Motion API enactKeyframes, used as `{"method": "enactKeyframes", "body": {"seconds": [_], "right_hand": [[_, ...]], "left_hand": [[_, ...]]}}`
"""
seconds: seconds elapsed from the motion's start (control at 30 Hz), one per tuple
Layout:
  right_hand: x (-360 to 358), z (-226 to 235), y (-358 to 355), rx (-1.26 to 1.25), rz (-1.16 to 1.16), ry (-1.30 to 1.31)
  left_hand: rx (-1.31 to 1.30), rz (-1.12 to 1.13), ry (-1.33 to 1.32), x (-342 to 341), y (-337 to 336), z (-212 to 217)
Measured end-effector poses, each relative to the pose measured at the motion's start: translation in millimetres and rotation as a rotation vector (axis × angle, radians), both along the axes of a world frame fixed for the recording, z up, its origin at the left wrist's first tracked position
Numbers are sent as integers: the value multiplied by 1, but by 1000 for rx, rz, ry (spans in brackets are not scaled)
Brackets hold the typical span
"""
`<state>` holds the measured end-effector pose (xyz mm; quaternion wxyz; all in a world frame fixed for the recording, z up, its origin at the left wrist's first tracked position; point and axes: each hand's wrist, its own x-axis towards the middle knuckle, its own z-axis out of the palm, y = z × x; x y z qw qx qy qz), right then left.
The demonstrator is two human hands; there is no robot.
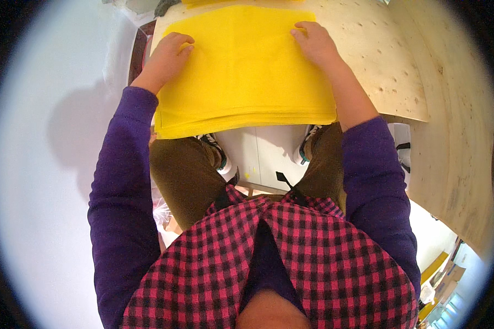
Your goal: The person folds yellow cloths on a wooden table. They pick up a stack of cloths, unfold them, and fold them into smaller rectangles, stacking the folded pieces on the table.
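A stack of yellow felt-like fabric sheets point(247, 71) lies on a pale wooden table in front of me, its layered near edge hanging slightly over my lap. On the stack's left side rests my left hand point(170, 59), thumb and forefinger apart and pointing inward. My right hand point(316, 45) lies at the far right corner, its thumb and forefinger likewise a little apart. Both hands touch the fabric, with no sheet visibly pinched between the fingers. The other fingers are partly hidden from above.
The plywood tabletop point(379, 60) extends to the right, with another wooden panel point(450, 126) beside it. More yellow fabric point(241, 2) shows at the far edge. A white wall point(49, 164) stands close on my left. My legs and shoes are below the table edge.
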<state>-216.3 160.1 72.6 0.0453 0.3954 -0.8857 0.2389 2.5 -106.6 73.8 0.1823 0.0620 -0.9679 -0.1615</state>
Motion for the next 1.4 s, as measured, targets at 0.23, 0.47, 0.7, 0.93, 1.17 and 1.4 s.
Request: {"method": "enactKeyframes", "body": {"seconds": [0.23, 0.47, 0.7, 0.93, 1.17, 1.4], "right_hand": [[21, -10, 49, 14, 254, 45], [-3, 1, 18, -29, -19, 40], [30, -3, 59, 69, 330, 36], [7, 10, 27, 33, 136, 40], [29, -14, 54, 29, 339, 152], [17, 7, 41, 24, 151, 57]], "left_hand": [[1, -136, -65, 51, 18, -10], [-23, -104, 10, 28, -14, 0], [88, -126, -96, 66, 17, -6], [-62, -69, -8, 47, -1, 1], [7, -102, -44, 67, 24, -10], [-100, -69, -3, 72, 8, 2]]}}
